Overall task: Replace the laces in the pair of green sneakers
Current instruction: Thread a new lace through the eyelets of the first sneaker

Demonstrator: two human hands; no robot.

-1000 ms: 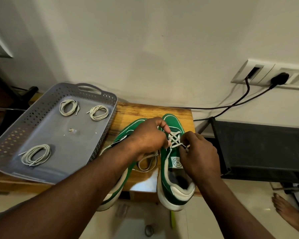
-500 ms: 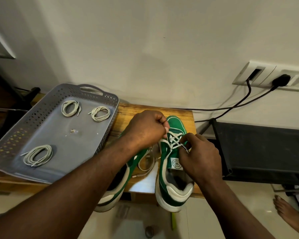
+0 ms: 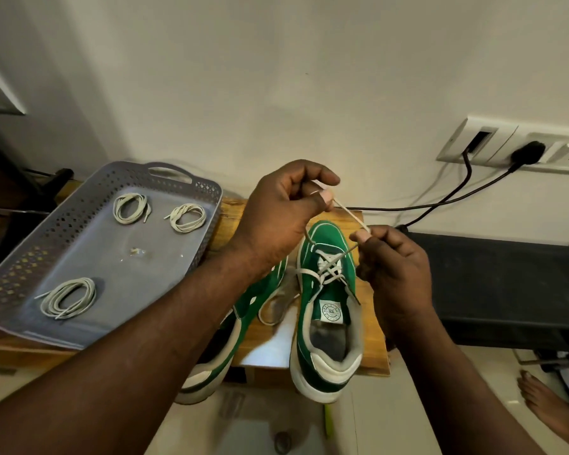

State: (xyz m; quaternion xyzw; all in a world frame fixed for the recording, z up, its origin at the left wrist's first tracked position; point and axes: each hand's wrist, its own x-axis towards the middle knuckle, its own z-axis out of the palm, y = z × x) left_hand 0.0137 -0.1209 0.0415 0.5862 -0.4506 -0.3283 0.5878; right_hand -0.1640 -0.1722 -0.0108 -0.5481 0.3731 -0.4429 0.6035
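Head view: the left hand (image 3: 283,218) pinches the lace (image 3: 350,216) between thumb and forefinger, raised at 11 o'clock of the laced sneaker (image 3: 329,349), seemingly to draw slack clear of the eyelets; the right hand (image 3: 395,270), at 2 o'clock, pinches the same strand lower, likely steadying it; the sneaker stands toe-to-wall on the wooden stool (image 3: 372,339), eyelets facing up; the second sneaker (image 3: 253,300) lies at 9 o'clock, half under the forearm; 3 coiled laces (image 3: 68,297) wait in the grey tray (image 3: 89,244) beyond, within reach.

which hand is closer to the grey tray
Left. The left hand, pinching the lace, hangs just right of the grey tray; the right hand is farther off, above the right-hand sneaker.
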